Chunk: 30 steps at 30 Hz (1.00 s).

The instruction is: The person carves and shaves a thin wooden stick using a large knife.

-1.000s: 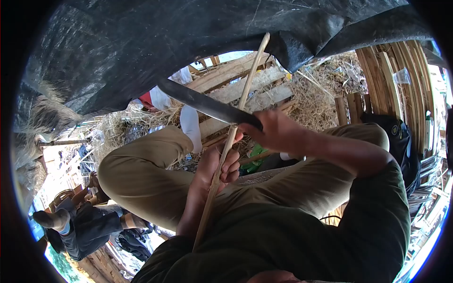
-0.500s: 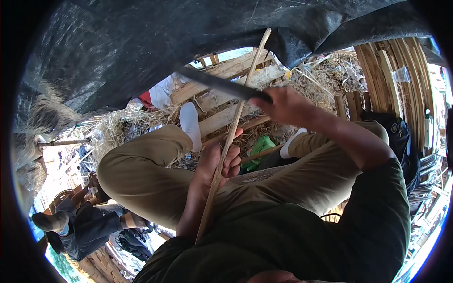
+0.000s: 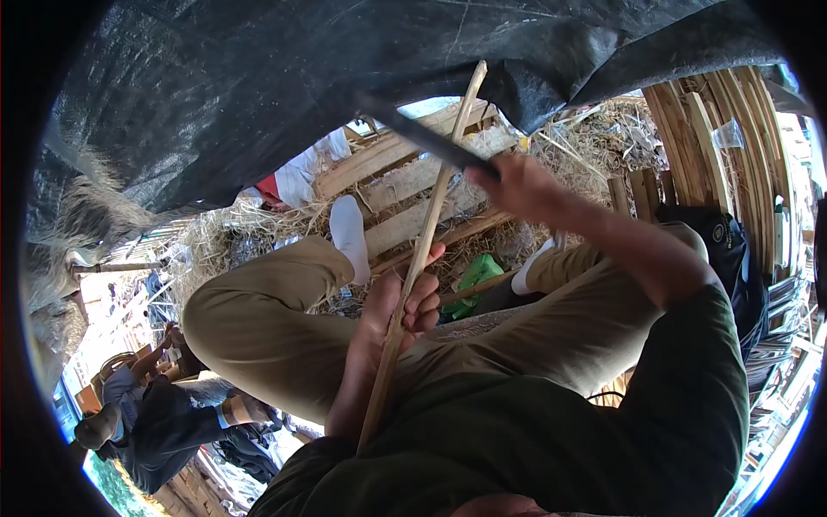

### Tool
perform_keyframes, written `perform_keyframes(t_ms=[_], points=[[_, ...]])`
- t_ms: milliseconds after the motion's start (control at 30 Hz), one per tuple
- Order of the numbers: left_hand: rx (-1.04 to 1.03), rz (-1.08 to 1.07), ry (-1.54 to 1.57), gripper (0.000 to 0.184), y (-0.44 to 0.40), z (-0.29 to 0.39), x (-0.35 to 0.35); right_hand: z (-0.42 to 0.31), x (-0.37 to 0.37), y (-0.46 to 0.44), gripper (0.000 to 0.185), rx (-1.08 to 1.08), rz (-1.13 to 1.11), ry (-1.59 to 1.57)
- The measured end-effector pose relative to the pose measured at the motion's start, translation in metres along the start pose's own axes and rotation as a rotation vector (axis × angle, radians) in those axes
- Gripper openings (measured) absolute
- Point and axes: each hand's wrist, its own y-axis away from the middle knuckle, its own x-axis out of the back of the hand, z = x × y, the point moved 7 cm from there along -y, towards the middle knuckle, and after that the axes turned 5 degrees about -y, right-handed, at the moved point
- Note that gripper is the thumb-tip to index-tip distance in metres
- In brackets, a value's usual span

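My left hand [image 3: 405, 302] is wrapped around a long pale wooden stick [image 3: 444, 185]. The stick slants from my body, over my lap, up to just below the black sheet. In my right hand [image 3: 525, 188] is the handle end of a machete [image 3: 431, 142], its long dark blade pointing up and left, blurred toward the tip. The blade crosses the stick in view, above my left hand; whether the two touch I cannot tell.
A black plastic sheet [image 3: 258, 95] hangs overhead. Beyond my feet lie wooden slats [image 3: 413, 177], straw [image 3: 603, 164] and a green plastic bag [image 3: 482, 274]. Upright planks [image 3: 689, 155] and a black bag [image 3: 732, 250] stand at right. Another person's legs [image 3: 172, 422] show at lower left.
The machete has swung, its tip now higher and further right, the blade tilted more steeply. The stick's upper end has shifted slightly down and left. My left hand keeps its grip.
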Motion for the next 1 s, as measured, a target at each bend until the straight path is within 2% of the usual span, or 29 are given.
perform_keyframes(t_ms=[67,100,200,300,367,400,467,533,600,700,733,767,833,867,900,967,1000], points=[[0.002,-0.105,0.101,0.038,0.001,-0.002,0.001,-0.039,0.000,0.018,0.045,-0.202,-0.148,-0.470],[0.009,-0.153,0.152,0.038,0.003,-0.005,0.000,-0.042,0.006,0.017,0.046,-0.160,-0.141,-0.493],[0.031,-0.076,0.303,0.038,-0.003,-0.006,-0.001,-0.032,0.007,0.010,0.048,-0.040,-0.057,-0.523],[-0.008,-0.101,0.275,0.037,0.004,-0.001,-0.002,0.019,-0.002,-0.010,0.046,-0.165,0.005,-0.387],[-0.003,-0.117,0.263,0.037,0.007,-0.005,0.002,0.042,0.007,-0.018,0.046,-0.377,-0.020,-0.412],[0.001,-0.128,0.254,0.037,0.006,-0.005,0.003,0.049,-0.001,-0.018,0.047,-0.359,-0.049,-0.392],[0.007,-0.173,0.258,0.036,0.001,-0.003,0.003,0.001,-0.004,0.000,0.047,0.083,0.128,-0.035],[0.005,-0.174,0.276,0.036,0.002,-0.007,0.002,-0.035,-0.005,0.013,0.048,0.191,0.103,-0.105],[-0.002,-0.156,0.265,0.036,0.003,-0.004,0.001,-0.040,-0.005,0.013,0.050,-0.061,-0.076,-0.580],[0.029,-0.073,0.329,0.035,-0.003,-0.004,0.001,-0.015,-0.002,-0.005,0.052,0.043,-0.030,-0.494],[0.022,-0.086,0.314,0.035,-0.002,-0.004,0.000,0.007,-0.005,-0.011,0.053,0.094,0.113,-0.264],[0.015,-0.097,0.298,0.035,0.001,-0.004,0.001,0.026,-0.003,-0.022,0.053,-0.136,-0.041,-0.369],[0.002,-0.130,0.252,0.036,0.005,-0.005,-0.001,0.042,0.010,-0.028,0.054,-0.311,-0.072,-0.392],[-0.005,-0.156,0.222,0.037,0.005,-0.005,-0.001,0.045,0.001,-0.024,0.053,-0.303,-0.041,-0.397],[-0.009,-0.178,0.195,0.037,0.002,-0.006,-0.001,0.039,-0.016,-0.013,0.051,-0.182,0.041,-0.177],[-0.001,-0.205,0.210,0.038,0.000,-0.009,0.006,-0.016,-0.025,0.016,0.051,-0.097,-0.025,-0.270],[0.005,-0.215,0.214,0.038,0.000,-0.010,0.007,-0.025,-0.019,0.014,0.051,-0.127,-0.089,-0.386]])
